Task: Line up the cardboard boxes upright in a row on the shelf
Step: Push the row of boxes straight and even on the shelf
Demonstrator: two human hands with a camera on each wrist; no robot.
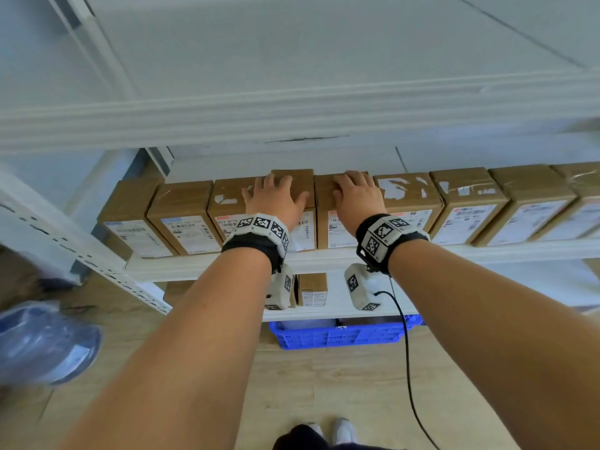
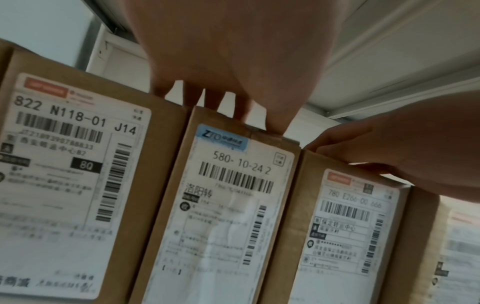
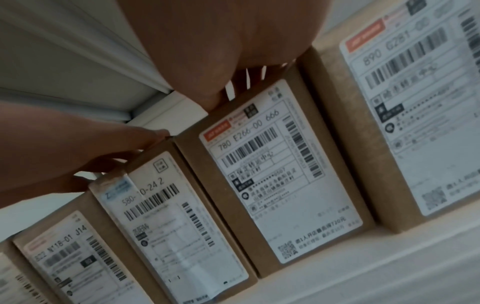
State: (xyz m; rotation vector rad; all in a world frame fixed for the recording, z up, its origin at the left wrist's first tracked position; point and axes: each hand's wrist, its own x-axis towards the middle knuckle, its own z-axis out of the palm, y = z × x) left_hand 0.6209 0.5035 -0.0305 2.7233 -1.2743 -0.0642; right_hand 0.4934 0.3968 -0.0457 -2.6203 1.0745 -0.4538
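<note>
- Head view: left hand (image 1: 276, 198) lies flat, fingers spread, atop the narrow 580-10-24 box (image 1: 300, 206); right hand (image 1: 357, 198) likewise atop the 780 E266 box (image 1: 328, 212).
- Both boxes stand upright mid-row on the shelf (image 1: 324, 259).
- Step, likely: squaring fronts; next, nudge them flush.

boxes (image 1: 409, 203) side by side on shelf (image 1: 324, 259), crate (image 1: 337, 336) below

- Both bare forearms reach forward and up, roughly parallel, each wrist wrapped in a black band with marker tiles.
- Left hand (image 1: 276, 199) lies palm down, fingers (image 1: 269, 183) spread and nearly straight, thumb angled right.
- Right hand (image 1: 358, 198) lies palm down just beside it, fingers slightly bent, pointing far.
</note>
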